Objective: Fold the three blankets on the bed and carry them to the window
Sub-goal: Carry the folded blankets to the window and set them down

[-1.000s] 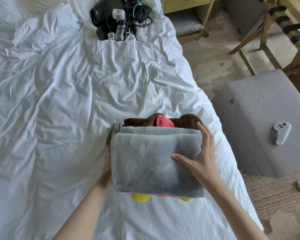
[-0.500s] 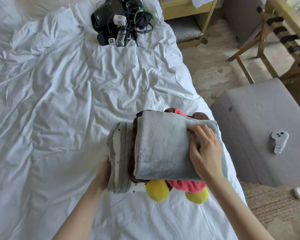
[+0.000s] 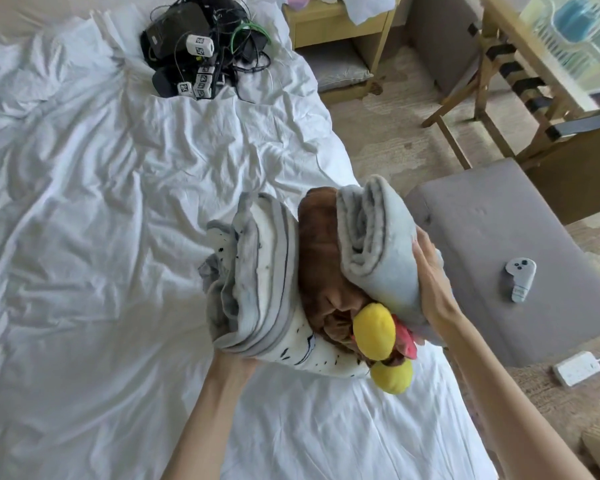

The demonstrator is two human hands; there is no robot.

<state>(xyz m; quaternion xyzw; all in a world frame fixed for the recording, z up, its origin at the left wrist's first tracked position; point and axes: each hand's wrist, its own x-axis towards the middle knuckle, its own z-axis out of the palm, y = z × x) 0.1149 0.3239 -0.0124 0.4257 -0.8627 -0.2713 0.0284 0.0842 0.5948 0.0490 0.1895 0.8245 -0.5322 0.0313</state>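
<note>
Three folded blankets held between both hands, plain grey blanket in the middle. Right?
Not quite. The head view shows the brown blanket in the middle; the plain grey blanket is outermost, against the right hand. The left hand is under the white-and-grey blanket.

Bright, soft daylight, seemingly from upper right; wide-angle edges bend, slight blur.

left hand (image 3: 237,362) raised, fingers hidden | right hand (image 3: 430,271) flat, pressing sideways
</note>
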